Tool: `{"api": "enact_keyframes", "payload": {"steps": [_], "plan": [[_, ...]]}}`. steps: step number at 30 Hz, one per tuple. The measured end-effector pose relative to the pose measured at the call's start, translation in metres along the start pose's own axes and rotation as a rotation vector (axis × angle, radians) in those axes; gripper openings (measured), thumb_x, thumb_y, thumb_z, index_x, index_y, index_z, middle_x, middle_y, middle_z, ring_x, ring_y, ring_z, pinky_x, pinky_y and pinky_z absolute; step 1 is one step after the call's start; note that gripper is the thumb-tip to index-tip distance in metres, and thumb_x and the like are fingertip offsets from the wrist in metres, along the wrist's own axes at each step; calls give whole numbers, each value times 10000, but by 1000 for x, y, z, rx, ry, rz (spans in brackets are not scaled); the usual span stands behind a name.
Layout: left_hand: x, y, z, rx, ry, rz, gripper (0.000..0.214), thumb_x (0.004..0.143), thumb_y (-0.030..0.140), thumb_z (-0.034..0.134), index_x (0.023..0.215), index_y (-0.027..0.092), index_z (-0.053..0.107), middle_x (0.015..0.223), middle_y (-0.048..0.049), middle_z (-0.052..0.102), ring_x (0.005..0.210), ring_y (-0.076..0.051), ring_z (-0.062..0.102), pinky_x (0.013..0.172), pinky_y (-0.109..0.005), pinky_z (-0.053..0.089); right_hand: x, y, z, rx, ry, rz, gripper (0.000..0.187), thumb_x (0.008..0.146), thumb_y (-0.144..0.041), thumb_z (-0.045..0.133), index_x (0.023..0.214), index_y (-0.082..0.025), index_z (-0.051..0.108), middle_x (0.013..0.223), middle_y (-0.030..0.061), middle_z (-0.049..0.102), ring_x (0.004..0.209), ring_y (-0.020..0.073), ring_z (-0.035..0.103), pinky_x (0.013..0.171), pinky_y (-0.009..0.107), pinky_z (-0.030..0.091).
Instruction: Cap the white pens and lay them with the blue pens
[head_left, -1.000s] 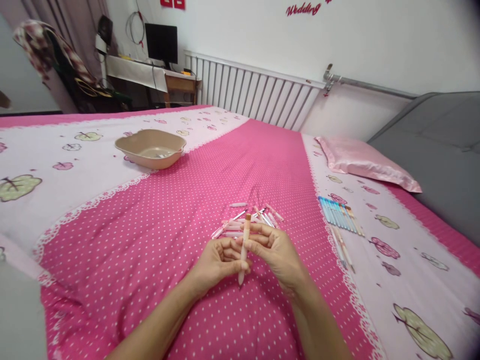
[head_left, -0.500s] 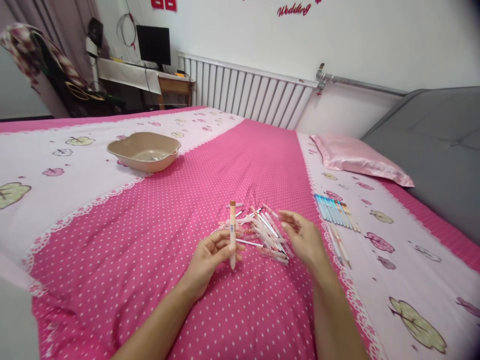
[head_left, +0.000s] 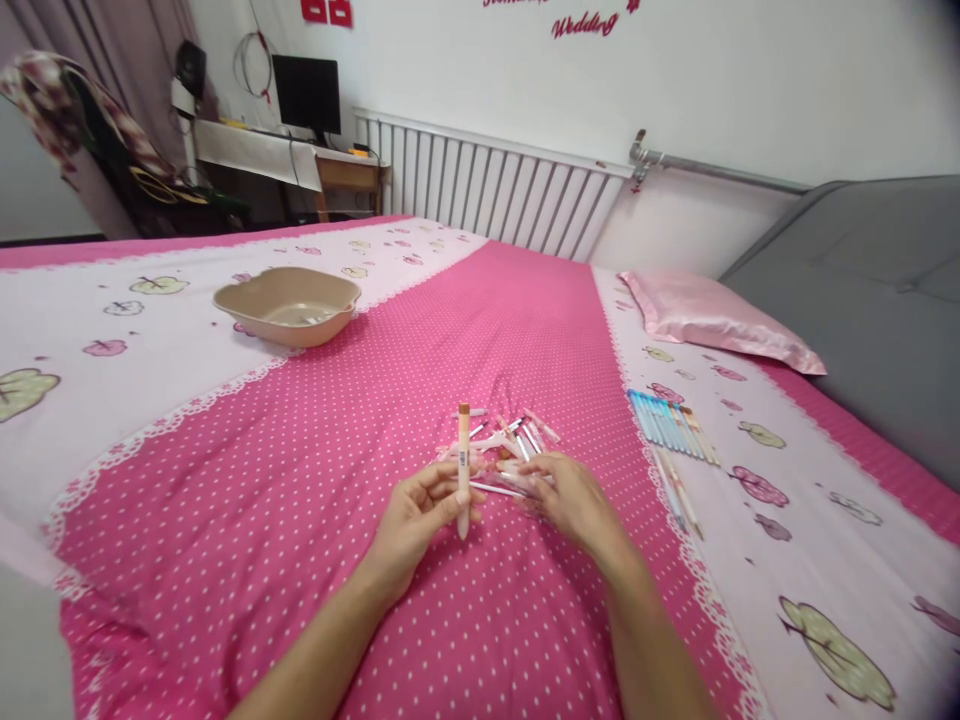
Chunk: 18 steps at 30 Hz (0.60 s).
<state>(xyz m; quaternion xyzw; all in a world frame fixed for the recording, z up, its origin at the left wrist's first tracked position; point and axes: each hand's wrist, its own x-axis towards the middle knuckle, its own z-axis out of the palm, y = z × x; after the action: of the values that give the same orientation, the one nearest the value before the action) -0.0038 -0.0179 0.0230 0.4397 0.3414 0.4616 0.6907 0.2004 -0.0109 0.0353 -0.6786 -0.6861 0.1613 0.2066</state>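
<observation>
My left hand [head_left: 417, 515] is closed round a cream pen [head_left: 463, 468] with an orange-brown cap, held upright over the pink dotted bedspread [head_left: 315, 470]. A loose pile of pink and white pens [head_left: 510, 448] lies just beyond it. Palm down, my right hand [head_left: 570, 497] rests on the near side of that pile, its fingers bent onto the pens. Whether it grips one is hidden.
A row of blue and light pens [head_left: 673, 422] lies to the right on the pale leaf-printed strip. A beige bowl [head_left: 287, 304] sits far left. A pink pillow [head_left: 712, 320] and grey headboard [head_left: 885, 300] are at right, a radiator [head_left: 487, 190] behind.
My right hand let go of the pen, swung out right, then came back down onto the pile. My left hand keeps the pen upright, slightly left of before.
</observation>
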Motion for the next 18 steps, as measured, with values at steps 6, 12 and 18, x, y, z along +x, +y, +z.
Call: {"api": "enact_keyframes", "payload": {"steps": [6, 12, 18], "plan": [[1, -1, 0, 9, 12, -6, 342, 694, 340, 732, 962, 150, 638, 759, -57, 700, 619, -135, 627, 583, -239, 493, -1, 12, -6, 16, -75, 21, 270, 800, -174, 474, 891, -240, 720, 891, 52, 720, 821, 213, 650, 699, 289, 441], [1, -1, 0, 16, 10, 3, 324, 706, 334, 722, 964, 156, 641, 761, -53, 698, 619, -134, 629, 574, -233, 487, 8, 11, 3, -85, 115, -44, 292, 837, -155, 436, 983, -183, 687, 997, 96, 670, 973, 224, 579, 829, 326, 423], [0, -2, 0, 18, -3, 1, 337, 705, 338, 724, 981, 161, 643, 763, -50, 698, 621, -126, 627, 587, -230, 487, 13, -4, 25, -83, 76, -236, 341, 863, -130, 402, 1134, -174, 604, 1104, 87, 612, 1049, 214, 515, 928, 365, 390]]}}
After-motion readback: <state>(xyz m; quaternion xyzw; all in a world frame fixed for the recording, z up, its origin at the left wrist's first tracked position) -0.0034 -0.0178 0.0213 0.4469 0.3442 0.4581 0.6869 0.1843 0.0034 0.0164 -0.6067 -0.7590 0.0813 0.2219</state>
